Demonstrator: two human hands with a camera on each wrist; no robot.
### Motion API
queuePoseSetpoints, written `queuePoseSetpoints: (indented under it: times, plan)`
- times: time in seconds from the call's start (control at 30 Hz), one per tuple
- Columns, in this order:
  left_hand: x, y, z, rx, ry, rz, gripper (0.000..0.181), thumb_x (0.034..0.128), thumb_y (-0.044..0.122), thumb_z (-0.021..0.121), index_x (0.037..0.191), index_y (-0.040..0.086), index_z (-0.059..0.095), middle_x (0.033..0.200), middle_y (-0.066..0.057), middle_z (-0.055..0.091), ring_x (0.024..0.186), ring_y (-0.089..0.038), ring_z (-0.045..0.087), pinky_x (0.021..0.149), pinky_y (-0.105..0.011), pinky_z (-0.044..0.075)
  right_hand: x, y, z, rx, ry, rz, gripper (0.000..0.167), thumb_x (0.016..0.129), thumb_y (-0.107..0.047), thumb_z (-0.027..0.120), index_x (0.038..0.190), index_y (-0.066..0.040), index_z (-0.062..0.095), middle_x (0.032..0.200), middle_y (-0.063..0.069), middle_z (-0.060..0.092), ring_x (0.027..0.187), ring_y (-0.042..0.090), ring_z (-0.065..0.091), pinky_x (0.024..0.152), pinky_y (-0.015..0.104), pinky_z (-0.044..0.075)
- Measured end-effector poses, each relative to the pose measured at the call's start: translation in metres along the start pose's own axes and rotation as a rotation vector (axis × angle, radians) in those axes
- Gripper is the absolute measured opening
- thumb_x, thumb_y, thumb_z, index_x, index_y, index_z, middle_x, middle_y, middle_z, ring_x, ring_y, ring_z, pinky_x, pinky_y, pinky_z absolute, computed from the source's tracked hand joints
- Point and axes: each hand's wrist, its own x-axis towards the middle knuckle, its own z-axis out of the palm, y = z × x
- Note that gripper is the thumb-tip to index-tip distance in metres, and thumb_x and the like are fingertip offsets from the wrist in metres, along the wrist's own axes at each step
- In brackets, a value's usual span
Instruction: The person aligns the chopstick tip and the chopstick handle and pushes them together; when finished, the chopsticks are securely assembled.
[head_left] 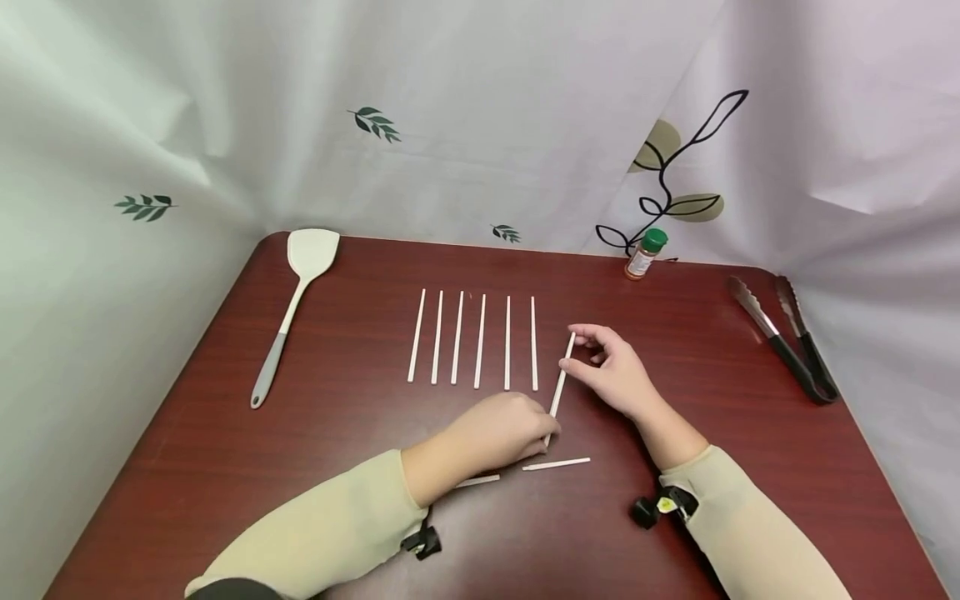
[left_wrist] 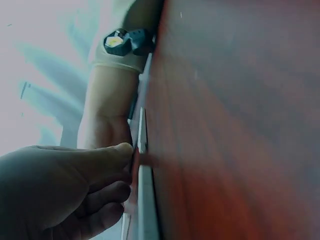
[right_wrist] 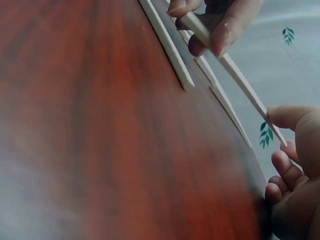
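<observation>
Both hands hold one pale chopstick [head_left: 558,392] slanting over the table's middle. My left hand [head_left: 498,429] pinches its nearer end, and my right hand [head_left: 615,371] holds its farther, thinner end between thumb and finger. In the right wrist view, the chopstick [right_wrist: 242,82] spans from the left hand [right_wrist: 222,22] to the right hand [right_wrist: 300,170], raised off the wood. To its left, several matching chopsticks [head_left: 481,342] lie side by side in a row. Nearer the body lie another chopstick [head_left: 557,464] and a chopstick [head_left: 477,481] partly hidden by the left forearm.
A white spatula [head_left: 279,354] with a grey handle lies at the left on the dark red table [head_left: 360,350]. At the back right stands a green-capped spice bottle [head_left: 643,255]. Tongs [head_left: 795,350] lie along the right edge. Patterned white cloth [head_left: 450,125] surrounds the table.
</observation>
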Motion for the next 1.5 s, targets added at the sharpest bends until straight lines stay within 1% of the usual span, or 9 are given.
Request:
queuePoseSetpoints:
  times: [0.13,0.23,0.37,0.5,0.7,0.8,0.97,1.2,1.5]
  plan:
    - [0.012,-0.006,0.005,0.040,-0.033,-0.034,0.004,0.0933,0.015,0.076,0.095,0.018,0.074,0.085,0.007,0.068,0.082,-0.012,0.069,0.077,-0.029,0.056,0.010,0.006,-0.006,-0.018,0.006,0.021,0.055,0.088,-0.014,0.087,0.137,-0.002,0.067,0.120,0.016,0.070,0.114,0.030,0.063,0.086,0.035,0.047]
    - [0.022,-0.008,0.008,0.124,-0.048,-0.029,0.004,0.0943,0.017,0.074,0.094,0.018,0.070,0.090,0.004,0.068,0.088,-0.018,0.069,0.080,-0.032,0.056,0.019,0.007,-0.010,0.009,-0.010,0.044,0.054,0.089,-0.014,0.085,0.138,0.000,0.066,0.121,0.019,0.070,0.114,0.031,0.063,0.087,0.032,0.047]
    - [0.033,-0.012,0.011,0.242,-0.041,-0.015,0.008,0.0946,0.023,0.076,0.100,0.018,0.073,0.101,0.000,0.065,0.092,-0.022,0.064,0.080,-0.033,0.056,0.030,0.009,-0.013,0.044,-0.044,0.057,0.054,0.091,-0.011,0.084,0.139,0.003,0.064,0.121,0.021,0.069,0.112,0.034,0.061,0.090,0.032,0.048]
    - [0.040,-0.018,0.011,0.296,-0.026,-0.056,0.014,0.0940,0.028,0.080,0.105,0.020,0.076,0.107,-0.002,0.060,0.094,-0.022,0.061,0.080,-0.033,0.055,0.044,0.013,-0.016,0.025,-0.086,0.051,0.058,0.090,-0.011,0.084,0.142,0.004,0.062,0.122,0.021,0.068,0.113,0.034,0.059,0.089,0.029,0.048]
    - [0.046,-0.025,0.009,0.306,-0.017,-0.131,0.013,0.0960,0.032,0.079,0.106,0.023,0.078,0.114,-0.001,0.061,0.097,-0.021,0.060,0.076,-0.034,0.056,0.066,0.016,-0.026,-0.075,-0.184,0.028,0.063,0.086,-0.015,0.088,0.142,0.001,0.063,0.125,0.018,0.066,0.114,0.031,0.057,0.083,0.026,0.047]
    - [0.048,-0.028,0.010,0.320,-0.029,-0.152,0.013,0.0979,0.036,0.078,0.106,0.026,0.079,0.119,0.000,0.063,0.100,-0.021,0.061,0.078,-0.036,0.056,0.078,0.017,-0.029,-0.102,-0.236,0.019,0.063,0.086,-0.016,0.089,0.141,0.000,0.064,0.126,0.018,0.066,0.117,0.032,0.057,0.091,0.033,0.047]
    - [0.052,-0.032,0.010,0.310,-0.042,-0.153,0.015,0.0983,0.036,0.077,0.109,0.025,0.078,0.120,0.000,0.066,0.106,-0.021,0.063,0.089,-0.038,0.054,0.091,0.017,-0.031,-0.167,-0.288,0.031,0.060,0.086,-0.017,0.089,0.139,0.000,0.065,0.126,0.018,0.065,0.121,0.033,0.057,0.105,0.045,0.043]
    - [0.061,-0.033,0.007,0.256,-0.072,-0.191,0.016,0.0972,0.034,0.078,0.107,0.022,0.079,0.119,0.001,0.070,0.109,-0.020,0.066,0.096,-0.036,0.054,0.097,0.012,-0.032,-0.201,-0.307,0.071,0.057,0.088,-0.022,0.087,0.136,0.001,0.066,0.127,0.018,0.065,0.120,0.033,0.057,0.104,0.046,0.044]
    - [0.065,-0.032,0.005,0.239,-0.059,-0.231,0.014,0.0973,0.033,0.077,0.104,0.020,0.078,0.113,0.002,0.073,0.106,-0.020,0.070,0.095,-0.037,0.055,0.101,0.013,-0.029,-0.345,-0.309,0.005,0.063,0.083,-0.027,0.091,0.135,-0.001,0.067,0.118,0.016,0.063,0.113,0.031,0.055,0.097,0.045,0.044]
